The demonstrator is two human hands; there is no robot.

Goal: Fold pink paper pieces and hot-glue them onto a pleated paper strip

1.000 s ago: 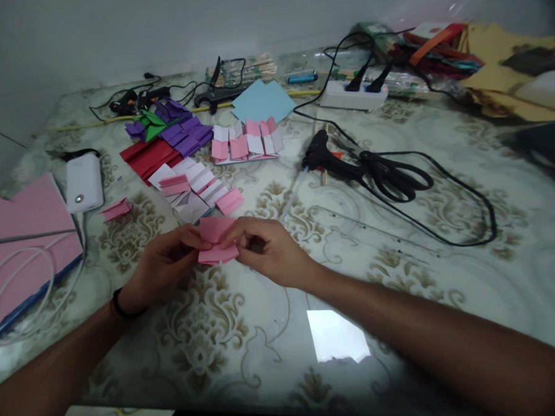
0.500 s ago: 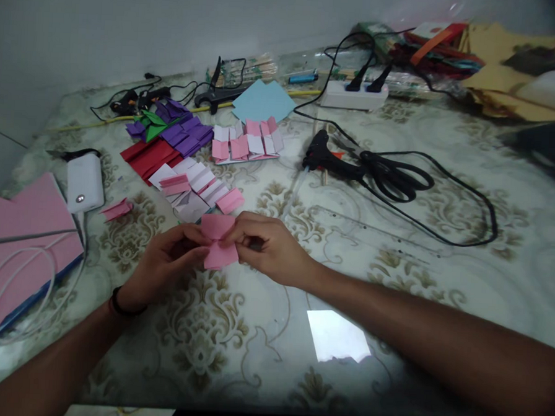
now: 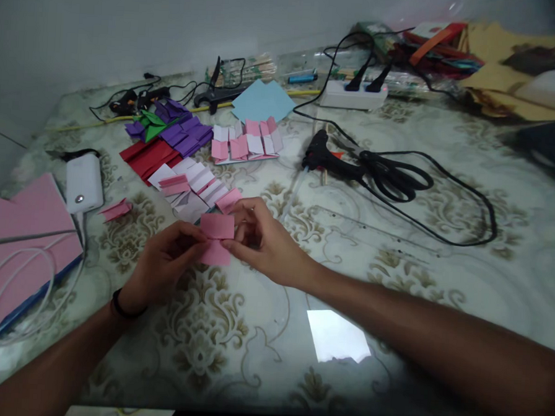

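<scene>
A small pink folded paper piece is held over the table between both hands, with a crease running across its middle. My left hand, a dark band at its wrist, pinches the paper's left edge at the crease. On the opposite edge, my right hand grips it between thumb and fingers; some of those fingers are hidden behind the paper. Just beyond my hands lie several pink and white folded papers. One more pink folded piece lies alone to the left.
Red folded paper and purple folded papers lie farther back. A black glue gun and scissors are right of centre. A white power strip stands behind them. Pink sheets and a white power bank lie left.
The pink paper now lies flatter and more squared between my hands. My right thumb and fingers have shifted to its right edge, and the fingers are raised slightly.
</scene>
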